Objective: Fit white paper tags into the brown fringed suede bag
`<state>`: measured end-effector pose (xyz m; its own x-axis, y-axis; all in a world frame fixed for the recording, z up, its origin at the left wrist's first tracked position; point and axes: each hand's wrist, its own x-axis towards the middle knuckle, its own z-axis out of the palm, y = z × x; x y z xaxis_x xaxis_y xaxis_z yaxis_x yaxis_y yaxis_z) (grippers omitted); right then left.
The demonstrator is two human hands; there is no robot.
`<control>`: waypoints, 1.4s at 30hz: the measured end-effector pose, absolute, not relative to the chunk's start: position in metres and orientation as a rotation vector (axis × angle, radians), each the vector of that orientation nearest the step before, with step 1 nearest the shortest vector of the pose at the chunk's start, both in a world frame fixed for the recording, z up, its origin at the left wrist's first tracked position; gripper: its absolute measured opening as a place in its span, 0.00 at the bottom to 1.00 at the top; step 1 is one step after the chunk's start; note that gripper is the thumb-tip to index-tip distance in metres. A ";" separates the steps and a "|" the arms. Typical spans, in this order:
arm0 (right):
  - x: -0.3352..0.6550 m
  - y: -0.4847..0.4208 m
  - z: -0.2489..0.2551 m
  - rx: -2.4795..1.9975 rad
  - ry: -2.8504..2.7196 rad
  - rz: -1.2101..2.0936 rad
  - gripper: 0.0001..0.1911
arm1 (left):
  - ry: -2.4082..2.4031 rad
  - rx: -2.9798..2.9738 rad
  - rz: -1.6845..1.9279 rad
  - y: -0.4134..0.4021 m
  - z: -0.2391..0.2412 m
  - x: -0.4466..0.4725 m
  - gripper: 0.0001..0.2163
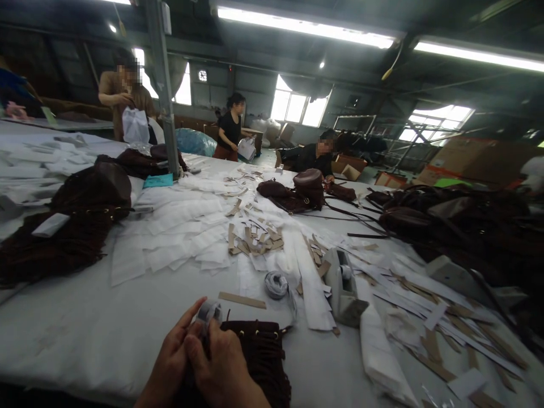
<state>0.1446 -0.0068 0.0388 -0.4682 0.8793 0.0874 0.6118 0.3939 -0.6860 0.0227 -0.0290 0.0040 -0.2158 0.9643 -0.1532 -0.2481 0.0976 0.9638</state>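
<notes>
At the table's near edge my left hand (170, 357) and my right hand (223, 368) are closed together around a small grey wrapped piece (209, 311), pinched between thumbs and fingers. It sits at the top of a dark brown fringed bag (263, 354) lying under my right hand. A grey roll of tape or paper (276, 283) lies just beyond, and a grey tape dispenser (344, 286) stands to its right.
The white-covered table (85, 328) holds white paper strips (178, 232), cardboard offcuts (255, 241) and brown bags at the left (80, 215), centre (304, 190) and right (463, 226). Three people work at the far side. A metal post (164, 85) rises from the table.
</notes>
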 end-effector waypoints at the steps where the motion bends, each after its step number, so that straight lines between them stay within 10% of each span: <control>1: 0.143 -0.009 0.037 -1.292 -2.238 0.783 0.23 | 1.246 0.811 1.378 -0.028 0.005 0.022 0.32; 23: 0.166 0.036 0.039 -0.672 -2.469 -0.142 0.21 | 1.140 1.009 1.169 -0.012 0.042 0.006 0.13; 34: 0.195 0.018 0.016 -0.980 -2.323 0.080 0.28 | 1.446 1.097 1.149 -0.002 0.030 -0.014 0.18; 42: 0.255 -0.036 -0.036 -1.138 -2.092 0.301 0.12 | 2.320 1.238 0.936 -0.013 0.011 -0.064 0.26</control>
